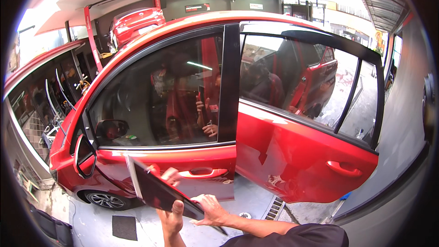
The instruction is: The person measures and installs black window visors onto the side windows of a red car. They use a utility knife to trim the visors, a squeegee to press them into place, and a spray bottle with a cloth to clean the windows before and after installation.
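A: What are the hands doing?
B: The right arm comes in from the right, out of a black sleeve (306, 237). It is bent, and the right hand (211, 209) sits on the near end of a dark panel (160, 190). Its fingers are curled and touch the panel. I can't tell how hard they press, or if they grip.
A: And the other one?
B: The left hand (171, 219) comes up from the bottom. It has hold of the panel, with its thumb sticking up by the near edge. Some blurry fingertips show past the far edge.
A: What does the panel look like?
B: It's flat, thin and almost black, a bit shiny, with a pale strip on its left edge. It's tilted, up at the left and down at the right, in front of the red front door (137, 160).
A: What's farther away?
B: The front door has a red handle (203, 173), just past the panel. To the right, the red back door (302, 155) stands open. On the floor at the left there's a dark square mat (124, 228). Way at the back, another red car (137, 25) is up high between red posts (91, 36).
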A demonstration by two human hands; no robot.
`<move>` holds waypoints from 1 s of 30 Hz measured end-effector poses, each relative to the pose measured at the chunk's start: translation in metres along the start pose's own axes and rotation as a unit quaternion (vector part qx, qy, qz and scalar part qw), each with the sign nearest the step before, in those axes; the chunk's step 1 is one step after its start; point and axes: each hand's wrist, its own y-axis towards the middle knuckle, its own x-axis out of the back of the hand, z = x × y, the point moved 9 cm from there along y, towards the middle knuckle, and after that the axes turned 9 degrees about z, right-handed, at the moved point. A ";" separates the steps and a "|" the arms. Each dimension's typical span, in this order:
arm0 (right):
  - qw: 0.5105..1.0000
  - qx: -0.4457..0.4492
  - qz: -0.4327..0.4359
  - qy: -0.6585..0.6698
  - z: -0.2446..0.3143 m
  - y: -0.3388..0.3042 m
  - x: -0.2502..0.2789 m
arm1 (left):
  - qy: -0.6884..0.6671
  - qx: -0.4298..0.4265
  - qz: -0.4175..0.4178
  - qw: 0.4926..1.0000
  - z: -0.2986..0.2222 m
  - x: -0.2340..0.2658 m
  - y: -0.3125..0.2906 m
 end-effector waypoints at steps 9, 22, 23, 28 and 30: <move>0.909 0.185 -0.368 -0.069 -0.033 0.115 0.364 | 0.083 -0.022 -0.048 0.995 -0.003 0.026 0.050; 0.898 0.128 -0.408 0.105 -0.119 0.267 0.544 | 0.447 -0.212 -0.019 0.869 -0.105 -0.029 0.211; 0.902 0.138 -0.387 0.131 -0.123 0.265 0.529 | 0.471 -0.213 -0.008 0.856 -0.112 -0.033 0.223; 0.898 0.180 -0.265 0.303 -0.148 0.248 0.476 | 0.631 -0.332 0.054 0.699 -0.120 -0.103 0.306; 0.873 0.209 -0.271 0.348 -0.152 0.249 0.478 | 0.632 -0.378 0.090 0.671 -0.108 -0.126 0.330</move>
